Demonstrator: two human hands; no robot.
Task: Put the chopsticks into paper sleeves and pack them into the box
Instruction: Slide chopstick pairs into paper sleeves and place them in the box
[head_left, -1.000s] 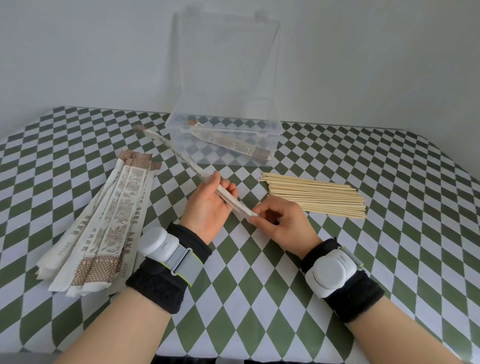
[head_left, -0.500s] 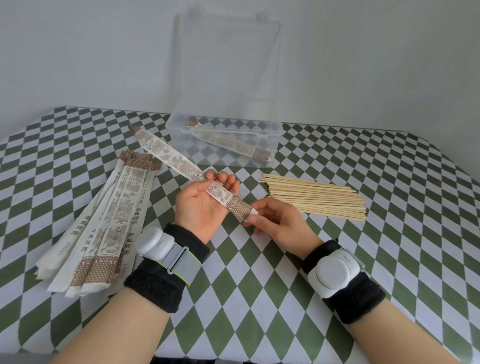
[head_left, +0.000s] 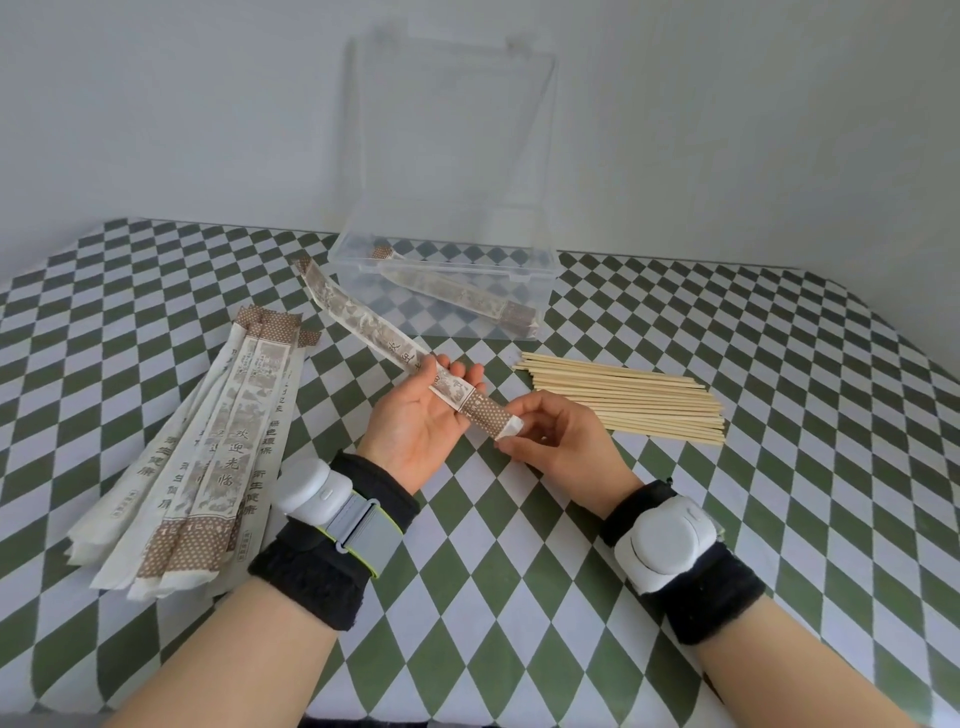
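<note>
paper sleeve (head_left: 395, 347) between left hand (head_left: 415, 415) and right hand (head_left: 558, 441)

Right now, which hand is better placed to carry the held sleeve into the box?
Left, probably. The left hand holds the sleeve partway along, with its far end pointing toward the open box. The right hand only pinches the near tip.
</note>
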